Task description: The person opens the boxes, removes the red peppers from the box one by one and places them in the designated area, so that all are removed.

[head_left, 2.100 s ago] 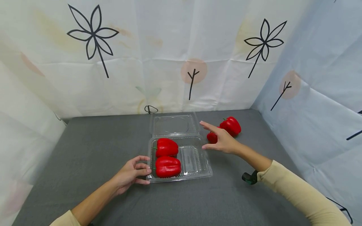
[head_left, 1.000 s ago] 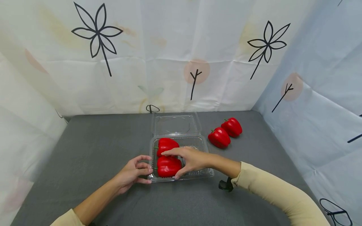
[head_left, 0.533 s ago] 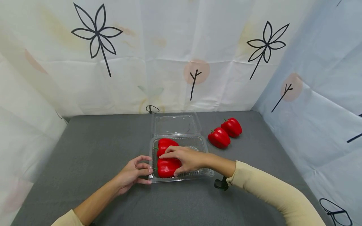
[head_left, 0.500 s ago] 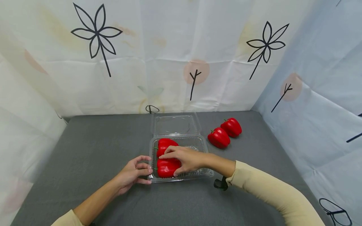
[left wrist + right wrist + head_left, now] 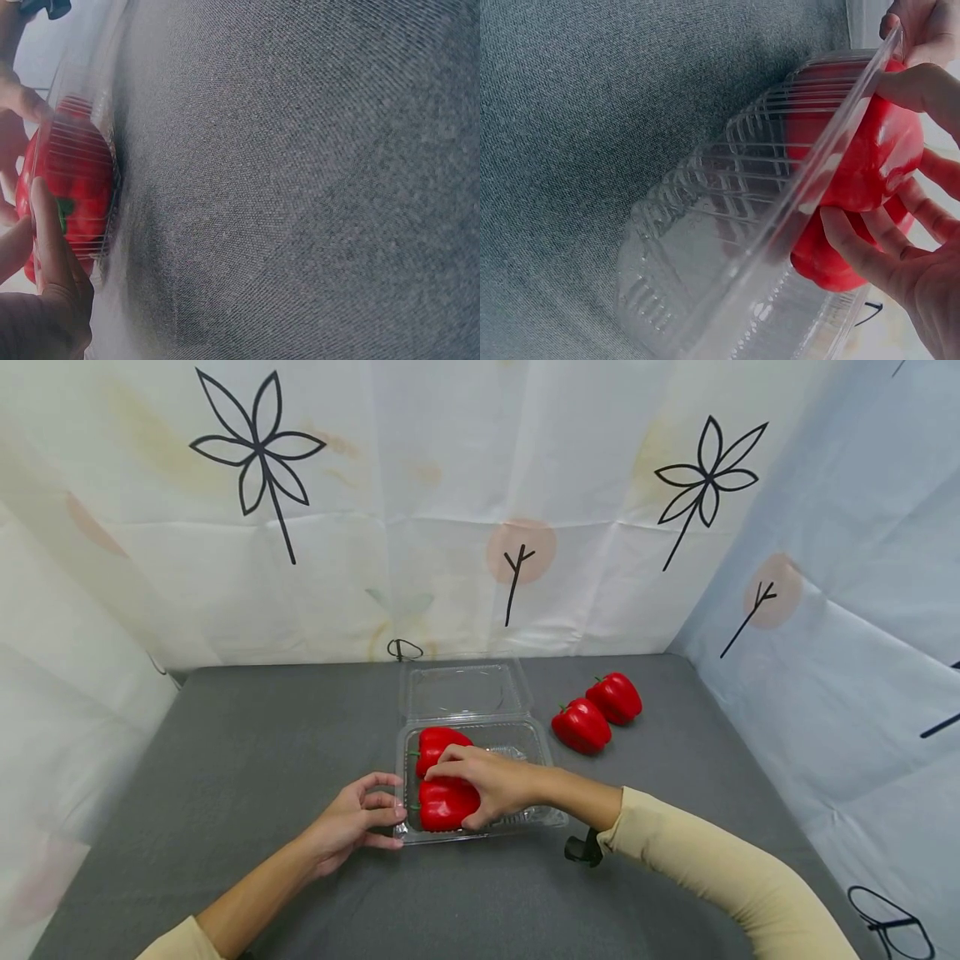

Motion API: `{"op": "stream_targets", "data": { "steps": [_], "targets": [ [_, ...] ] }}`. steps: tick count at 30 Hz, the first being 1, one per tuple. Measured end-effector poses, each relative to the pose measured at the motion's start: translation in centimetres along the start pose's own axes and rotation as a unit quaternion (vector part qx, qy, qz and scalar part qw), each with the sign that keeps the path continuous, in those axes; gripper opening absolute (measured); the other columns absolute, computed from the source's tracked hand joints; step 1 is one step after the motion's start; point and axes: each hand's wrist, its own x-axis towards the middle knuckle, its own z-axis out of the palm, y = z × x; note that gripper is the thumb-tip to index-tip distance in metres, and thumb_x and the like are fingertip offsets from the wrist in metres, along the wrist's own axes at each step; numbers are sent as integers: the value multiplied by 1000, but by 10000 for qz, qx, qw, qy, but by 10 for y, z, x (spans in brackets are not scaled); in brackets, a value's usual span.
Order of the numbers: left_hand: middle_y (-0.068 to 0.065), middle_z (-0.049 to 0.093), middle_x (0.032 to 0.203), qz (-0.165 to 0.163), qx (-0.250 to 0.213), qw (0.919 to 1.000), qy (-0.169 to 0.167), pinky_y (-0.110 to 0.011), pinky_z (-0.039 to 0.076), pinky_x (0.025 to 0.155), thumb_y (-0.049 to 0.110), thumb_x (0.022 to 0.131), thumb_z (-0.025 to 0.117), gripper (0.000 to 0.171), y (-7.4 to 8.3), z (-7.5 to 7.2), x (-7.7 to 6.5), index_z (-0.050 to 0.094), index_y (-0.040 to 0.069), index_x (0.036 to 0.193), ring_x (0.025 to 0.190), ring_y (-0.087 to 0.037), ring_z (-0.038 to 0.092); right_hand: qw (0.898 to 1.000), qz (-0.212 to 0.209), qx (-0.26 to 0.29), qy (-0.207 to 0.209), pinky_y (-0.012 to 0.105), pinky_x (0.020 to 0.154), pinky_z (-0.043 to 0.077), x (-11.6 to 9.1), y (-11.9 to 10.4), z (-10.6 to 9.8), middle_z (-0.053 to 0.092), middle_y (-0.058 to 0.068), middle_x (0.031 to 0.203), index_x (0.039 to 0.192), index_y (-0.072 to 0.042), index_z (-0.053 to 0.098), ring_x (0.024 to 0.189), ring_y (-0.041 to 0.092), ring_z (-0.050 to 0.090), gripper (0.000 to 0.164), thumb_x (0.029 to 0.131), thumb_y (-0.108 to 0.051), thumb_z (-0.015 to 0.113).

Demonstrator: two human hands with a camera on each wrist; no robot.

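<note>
A clear hinged plastic container [image 5: 538, 752] lies with its lid [image 5: 465, 689] folded back. In its left half two red bell peppers lie one behind the other, stems to the left. My right hand [image 5: 498, 783] grips the nearer bell pepper [image 5: 442, 806], thumb at its front and fingers curled over its back, between it and the farther bell pepper [image 5: 437, 743]. My left hand [image 5: 347, 822] holds the container's left rim; the left wrist view shows a finger [image 5: 49, 232] along the outer wall and the thumb by the rim.
Two more red bell peppers, a nearer one [image 5: 581, 727] and a farther one [image 5: 615, 697], lie right of the container on the grey tabletop [image 5: 300, 727]. Patterned white cloth [image 5: 450, 527] hangs along the back and sides.
My right hand has come left from beside the loose peppers, where it was spread, and its fingers have closed round the nearer pepper in the container. The left hand stays at the rim.
</note>
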Motion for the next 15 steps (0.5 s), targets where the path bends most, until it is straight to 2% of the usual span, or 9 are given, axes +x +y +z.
{"op": "stream_targets", "data": {
  "steps": [7, 15],
  "targets": [
    [-9, 61, 98, -3, 14, 10000, 41, -48, 61, 78, 5, 91, 71, 60, 1, 1, 1, 35, -1, 139, 89, -22, 63, 9998, -82, -141, 122, 24, 92, 51, -3, 0, 1, 49, 3, 131, 139, -13, 52, 118, 17, 45, 68, 78, -17, 81],
    [-9, 60, 98, 11, 16, 10000, 46, -47, 61, 78, 5, 91, 71, 59, 1, 0, 1, 36, -1, 138, 88, -21, 62, 9999, -66, 3, 81, 24, 93, 50, -10, -4, -7, 47, 2, 132, 140, -12, 51, 120, 17, 44, 68, 78, -15, 80]
  ]
}}
